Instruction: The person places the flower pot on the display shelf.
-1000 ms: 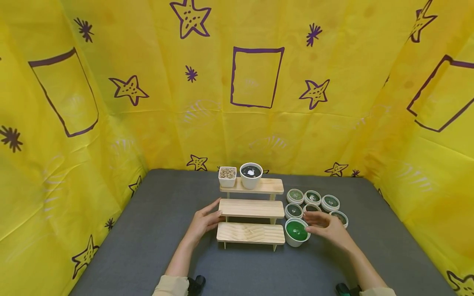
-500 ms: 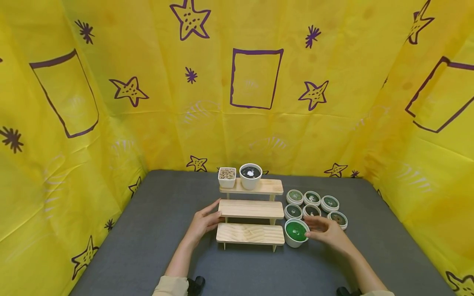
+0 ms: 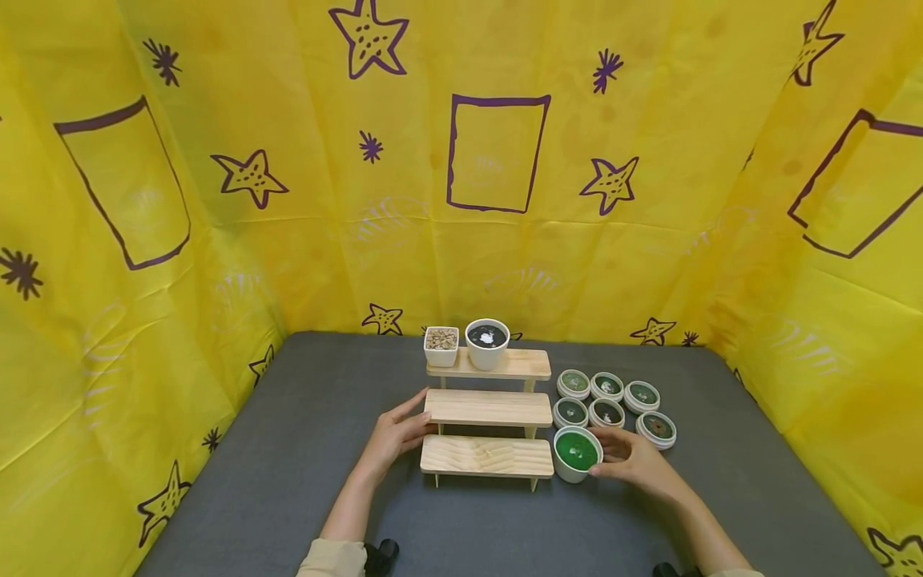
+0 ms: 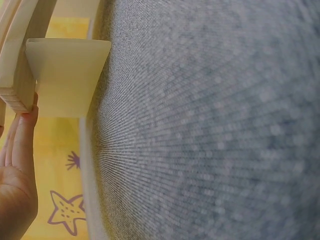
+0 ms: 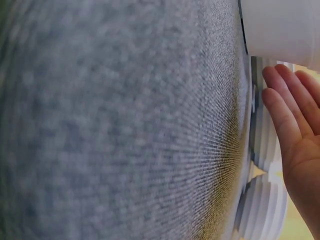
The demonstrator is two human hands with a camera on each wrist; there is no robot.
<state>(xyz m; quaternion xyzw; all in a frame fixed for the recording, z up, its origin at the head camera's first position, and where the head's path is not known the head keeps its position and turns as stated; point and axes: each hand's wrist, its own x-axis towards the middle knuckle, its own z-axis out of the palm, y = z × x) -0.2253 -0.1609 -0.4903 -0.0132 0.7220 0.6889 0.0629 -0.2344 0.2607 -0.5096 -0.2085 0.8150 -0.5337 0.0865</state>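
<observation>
A three-tier wooden stand (image 3: 488, 409) sits mid-table. My left hand (image 3: 392, 437) is at its left side, fingertips against the end of the middle shelf. In the left wrist view, straight fingers (image 4: 24, 142) reach the shelf's end (image 4: 19, 90) beside a pale leg (image 4: 65, 75). My right hand (image 3: 638, 461) is beside a white cup (image 3: 574, 473) of bright green contents at the stand's right front. In the right wrist view, its extended fingers (image 5: 285, 112) lie right by the white cup wall (image 5: 280, 30). A square white pot (image 3: 441, 354) of tan bits and a round white pot (image 3: 486, 357) with dark contents stand on the top shelf.
Behind the green cup, several low round white pots with dark green tops, such as the nearest right one (image 3: 656, 433), are grouped on the grey table (image 3: 324, 401). Yellow cloth (image 3: 324, 264) with purple drawings hangs along the back and both sides.
My right hand has shifted slightly downward and left along the green cup's side, uncovering the low pots behind. My left hand stays at the shelf's end.
</observation>
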